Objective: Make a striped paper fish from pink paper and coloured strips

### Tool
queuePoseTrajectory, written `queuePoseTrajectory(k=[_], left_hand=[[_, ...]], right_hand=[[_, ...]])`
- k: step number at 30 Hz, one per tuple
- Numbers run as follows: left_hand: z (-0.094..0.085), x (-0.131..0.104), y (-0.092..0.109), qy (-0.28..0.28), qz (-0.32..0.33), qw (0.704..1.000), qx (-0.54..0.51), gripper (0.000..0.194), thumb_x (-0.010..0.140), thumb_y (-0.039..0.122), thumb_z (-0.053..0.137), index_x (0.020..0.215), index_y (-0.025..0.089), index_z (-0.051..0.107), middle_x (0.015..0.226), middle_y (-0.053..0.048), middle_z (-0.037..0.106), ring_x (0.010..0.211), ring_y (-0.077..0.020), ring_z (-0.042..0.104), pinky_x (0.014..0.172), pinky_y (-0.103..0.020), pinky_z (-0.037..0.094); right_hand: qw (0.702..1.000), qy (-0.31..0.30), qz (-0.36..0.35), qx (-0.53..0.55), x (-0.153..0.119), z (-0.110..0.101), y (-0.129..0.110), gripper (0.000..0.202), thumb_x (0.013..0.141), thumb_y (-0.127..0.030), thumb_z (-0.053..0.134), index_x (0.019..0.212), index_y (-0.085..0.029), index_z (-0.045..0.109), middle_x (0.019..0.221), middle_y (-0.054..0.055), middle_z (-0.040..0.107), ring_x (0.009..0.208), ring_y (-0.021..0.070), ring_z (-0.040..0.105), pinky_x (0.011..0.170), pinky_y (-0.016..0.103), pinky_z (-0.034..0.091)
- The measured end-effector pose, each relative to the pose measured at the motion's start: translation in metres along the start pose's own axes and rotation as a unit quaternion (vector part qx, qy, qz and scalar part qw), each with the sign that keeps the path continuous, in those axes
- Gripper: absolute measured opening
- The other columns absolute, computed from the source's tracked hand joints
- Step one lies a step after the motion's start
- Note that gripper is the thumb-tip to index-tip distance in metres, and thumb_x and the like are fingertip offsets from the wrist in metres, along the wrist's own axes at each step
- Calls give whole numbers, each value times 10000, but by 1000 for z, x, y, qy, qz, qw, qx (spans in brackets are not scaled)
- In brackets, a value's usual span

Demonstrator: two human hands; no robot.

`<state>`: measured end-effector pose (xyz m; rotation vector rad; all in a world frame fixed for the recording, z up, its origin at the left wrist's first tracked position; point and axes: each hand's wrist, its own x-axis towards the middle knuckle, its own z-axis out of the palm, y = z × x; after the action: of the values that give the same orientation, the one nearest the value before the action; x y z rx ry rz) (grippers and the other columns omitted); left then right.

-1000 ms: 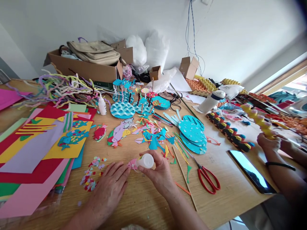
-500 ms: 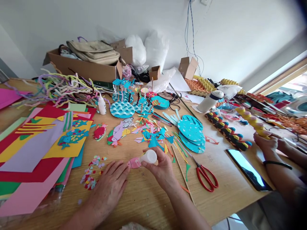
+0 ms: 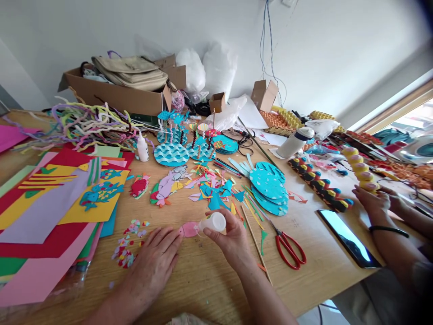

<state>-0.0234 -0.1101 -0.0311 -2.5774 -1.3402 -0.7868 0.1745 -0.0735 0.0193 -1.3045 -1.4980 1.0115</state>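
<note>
My right hand [image 3: 227, 239] is closed round a white glue bottle [image 3: 214, 222], tipped so that its base faces me and its nozzle end points left. That end is at the right end of a small pink paper fish [image 3: 190, 229] on the table. My left hand [image 3: 156, 259] lies flat with its fingers stretched out, the fingertips touching the fish's left end. Left of that hand is a scatter of small paper dots [image 3: 126, 246] in several colours. Beyond my hands lie cut paper scraps [image 3: 216, 192] and paper fish [image 3: 167, 185].
Red-handled scissors [image 3: 291, 250], a thin stick [image 3: 256, 243] and a phone [image 3: 348, 239] lie to the right. Coloured paper sheets [image 3: 40, 271] are stacked left. Another glue bottle [image 3: 142, 149] stands behind. At far right, another person's hands [image 3: 374, 201] hold a yellow-and-pink twisted piece [image 3: 363, 169].
My right hand and the glue bottle have shifted slightly right along the fish, uncovering more of it. My left hand stays on the fish. The other person's twisted piece has risen more upright.
</note>
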Motion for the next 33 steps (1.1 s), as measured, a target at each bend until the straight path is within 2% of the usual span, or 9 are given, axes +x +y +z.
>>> queuePoseTrajectory(k=[4, 8, 13, 18, 24, 29, 33], left_hand=[[0, 0, 0, 2, 5, 1000, -3, 290, 857, 176, 375, 1057, 160, 584, 1019, -34, 665, 966, -201, 567, 857, -351, 417], [-2, 0, 0, -8, 2, 1000, -5, 295, 859, 171, 369, 1071, 166, 574, 1030, -34, 660, 974, -198, 568, 869, -349, 418], [0, -2, 0, -13, -6, 1000, -7, 303, 849, 159, 378, 1088, 178, 563, 1043, -37, 653, 998, -203, 557, 878, -361, 419], [3, -4, 1, -24, -12, 1000, -7, 323, 838, 152, 386, 1113, 187, 551, 1056, -39, 647, 1008, -206, 550, 889, -377, 420], [2, -3, 1, -27, -4, 1000, -3, 323, 825, 129, 387, 1095, 154, 563, 1054, -59, 649, 1005, -218, 547, 871, -395, 433], [-1, -1, 1, -27, -9, 1000, -13, 304, 844, 156, 387, 1089, 169, 566, 1058, -39, 652, 991, -207, 556, 875, -383, 422], [0, -1, 3, -19, -16, 1000, -14, 296, 840, 148, 386, 1068, 149, 576, 1046, -45, 655, 988, -216, 556, 873, -387, 414]], right_hand=[[1000, -25, -1, -7, -4, 2, -4, 223, 640, -309, 694, 803, -194, 595, 702, -12, 590, 636, 143, 523, 599, 244, 408], [1000, -15, 5, -7, -5, 1, -5, 223, 639, -315, 696, 795, -195, 592, 699, -11, 599, 635, 146, 533, 593, 243, 416], [999, -46, -15, -20, -5, 8, -5, 211, 644, -304, 699, 797, -195, 603, 721, -9, 611, 644, 139, 540, 593, 231, 418], [999, -26, -32, -28, 2, 12, -6, 216, 647, -303, 699, 811, -197, 606, 710, -18, 599, 647, 135, 536, 603, 229, 417], [998, -42, -40, -36, 4, 14, -8, 199, 648, -295, 704, 797, -203, 609, 726, -17, 610, 662, 140, 546, 624, 235, 414], [999, -23, -14, -25, 3, 8, -6, 220, 646, -297, 696, 819, -203, 598, 710, -19, 587, 649, 140, 528, 600, 235, 410], [999, -37, -5, -24, 2, 5, -5, 220, 648, -301, 696, 815, -202, 596, 714, -19, 574, 646, 137, 520, 600, 235, 405]])
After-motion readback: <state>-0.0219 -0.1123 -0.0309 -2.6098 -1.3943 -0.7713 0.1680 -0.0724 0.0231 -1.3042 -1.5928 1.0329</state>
